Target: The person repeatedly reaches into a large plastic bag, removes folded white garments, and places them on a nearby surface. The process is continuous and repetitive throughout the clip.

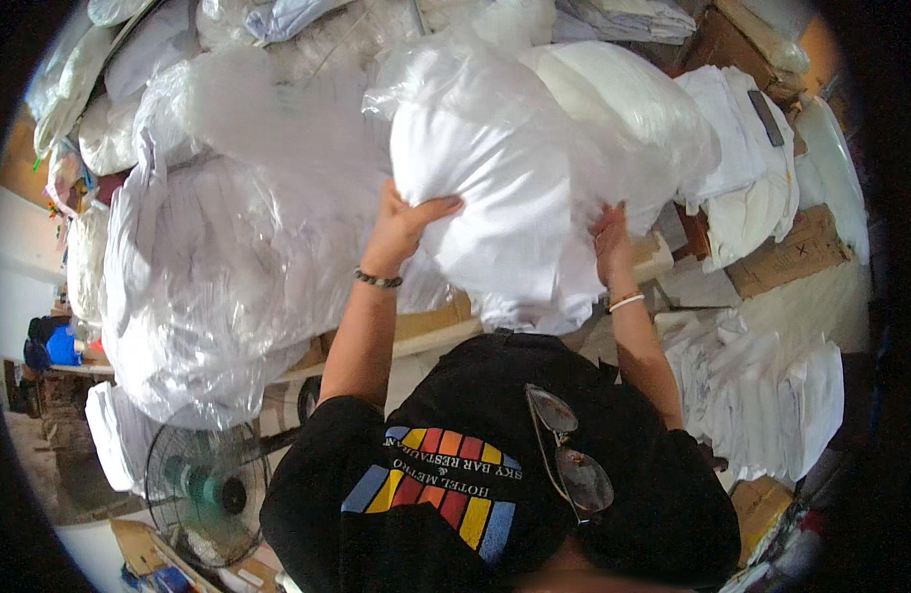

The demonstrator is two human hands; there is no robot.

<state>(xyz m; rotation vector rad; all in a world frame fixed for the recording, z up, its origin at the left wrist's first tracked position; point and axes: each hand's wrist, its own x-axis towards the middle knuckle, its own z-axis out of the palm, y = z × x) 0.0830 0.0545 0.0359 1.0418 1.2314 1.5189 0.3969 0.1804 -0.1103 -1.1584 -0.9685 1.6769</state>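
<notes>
A bulging bundle of smooth white cloth (492,193) is held up in front of my chest. Thin clear plastic (455,67) covers or lies against its upper end; which of these I cannot tell. On the bundle's left side my left hand (411,226) grips it, thumb pressed across the front and other fingers hidden behind. My right hand (611,241) takes hold of the opposite side, its fingertips blurred against the cloth. Gathered folds (533,311) hang from the lower end, close to my black T-shirt (441,385).
Large clear plastic bags of white cloth (211,274) crowd the left. Folded white garments (737,141) with a dark phone-like object (765,118) on them lie at right, above a cardboard piece (793,252). A stack of white cloth (752,400) and a caged fan (207,493) flank me.
</notes>
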